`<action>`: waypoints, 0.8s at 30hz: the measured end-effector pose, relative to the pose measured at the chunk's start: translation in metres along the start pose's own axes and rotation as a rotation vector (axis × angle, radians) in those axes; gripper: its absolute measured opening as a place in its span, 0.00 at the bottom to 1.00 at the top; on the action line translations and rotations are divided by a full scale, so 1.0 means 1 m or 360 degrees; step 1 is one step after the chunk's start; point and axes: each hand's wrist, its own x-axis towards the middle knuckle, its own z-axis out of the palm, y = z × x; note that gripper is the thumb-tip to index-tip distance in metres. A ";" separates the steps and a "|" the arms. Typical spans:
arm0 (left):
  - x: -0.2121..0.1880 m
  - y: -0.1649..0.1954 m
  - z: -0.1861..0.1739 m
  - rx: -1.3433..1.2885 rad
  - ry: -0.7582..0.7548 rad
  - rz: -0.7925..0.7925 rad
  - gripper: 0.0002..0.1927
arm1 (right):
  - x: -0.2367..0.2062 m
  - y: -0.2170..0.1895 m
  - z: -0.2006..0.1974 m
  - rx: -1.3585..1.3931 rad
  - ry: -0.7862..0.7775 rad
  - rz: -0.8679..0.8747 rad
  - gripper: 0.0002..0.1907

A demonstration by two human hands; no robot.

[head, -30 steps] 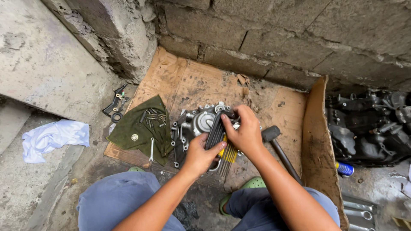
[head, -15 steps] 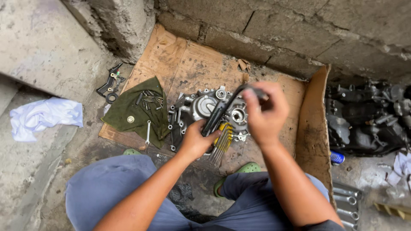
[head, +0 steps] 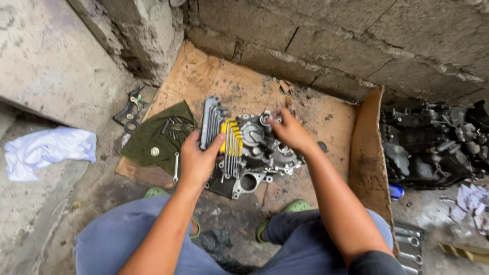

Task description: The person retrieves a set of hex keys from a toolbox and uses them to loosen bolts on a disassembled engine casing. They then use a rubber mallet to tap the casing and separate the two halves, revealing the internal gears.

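A grey cast-metal engine cover [head: 260,153] lies on a cardboard sheet [head: 244,84] between my knees. My left hand [head: 198,159] grips a hex key set in a yellow holder [head: 232,138] at the cover's left side. A second key set in a grey holder [head: 210,119] fans out just above my left thumb. My right hand [head: 290,133] reaches to the cover's top edge, its fingertips closed on a round boss there. A dark hammer head [head: 322,147] shows behind my right wrist.
A green cloth [head: 155,138] with several bolts and a small wrench [head: 175,168] lies left of the cover. A white rag [head: 48,153] sits far left, black gasket parts [head: 130,112] by the concrete wall, a black engine block [head: 438,147] right, a wrench tray [head: 410,244] bottom right.
The hex key sets have moved from across the middle of the cover to its left side, in my left hand. My right hand has let go of them and dropped to the cover's top edge.
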 end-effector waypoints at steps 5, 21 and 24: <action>-0.006 0.012 0.001 0.0240 -0.0063 0.0408 0.12 | 0.006 0.006 -0.010 0.0150 0.0100 -0.0411 0.09; -0.011 0.016 -0.001 -0.0105 0.0004 0.0034 0.11 | 0.003 0.011 0.004 0.0261 0.0009 0.0006 0.07; -0.011 0.012 0.000 -0.0125 -0.0004 0.0006 0.11 | 0.011 0.019 -0.010 0.0204 -0.0222 0.0018 0.08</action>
